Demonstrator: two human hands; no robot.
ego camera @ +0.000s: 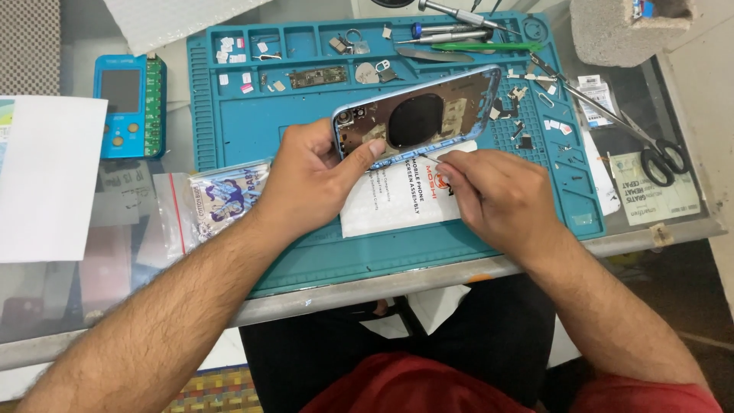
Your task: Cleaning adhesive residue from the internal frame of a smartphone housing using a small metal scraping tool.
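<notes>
My left hand (310, 180) grips an opened phone housing (417, 118) with a blue frame, tilted up above the teal work mat (252, 130). Its inside faces me, showing a dark round coil and metal plates. My right hand (489, 191) is pinched on a thin, small tool or strip touching the housing's lower edge; what it is stays too small to tell. A white printed box (394, 195) lies on the mat under both hands.
Screwdrivers (447, 30) and a green pry tool (485, 47) lie along the mat's top tray, with small parts and a circuit board (317, 76). Scissors (612, 118) sit right, a blue tester device (130, 103) left, a cotton-bud packet (225, 195), white paper (46, 176).
</notes>
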